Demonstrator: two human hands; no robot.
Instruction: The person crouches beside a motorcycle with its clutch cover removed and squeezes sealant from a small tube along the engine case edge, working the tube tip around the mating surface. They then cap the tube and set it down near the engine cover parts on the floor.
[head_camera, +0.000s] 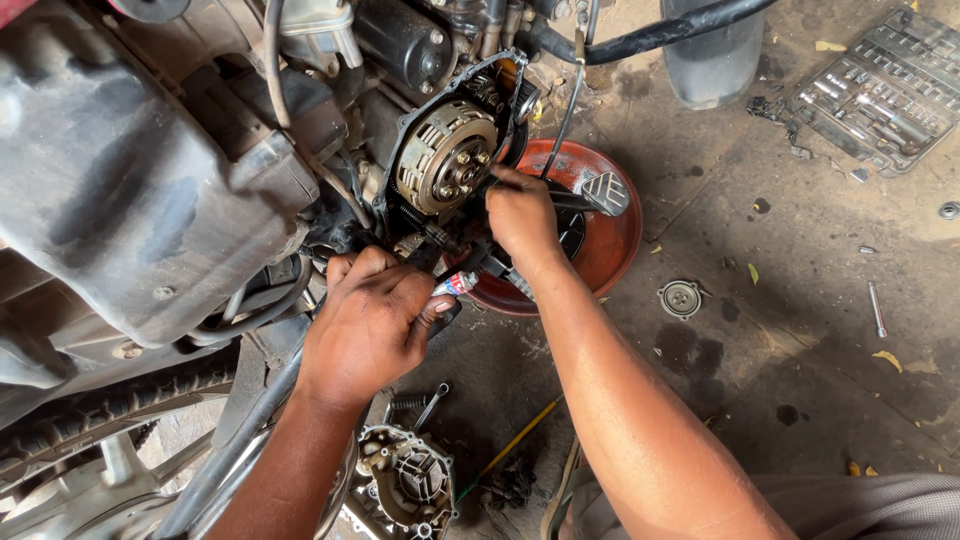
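At frame centre the engine's side cover (410, 485) already lies off on the ground at the bottom, the clutch (445, 157) bare, while the left hand (370, 325) pinches a small tube (455, 284) and the right hand (522, 215) presses fingertips to the casing rim, the cover not yet refitted.

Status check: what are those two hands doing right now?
Left hand squeezing small tube. Right hand fingertips at clutch rim. Red pan underneath.
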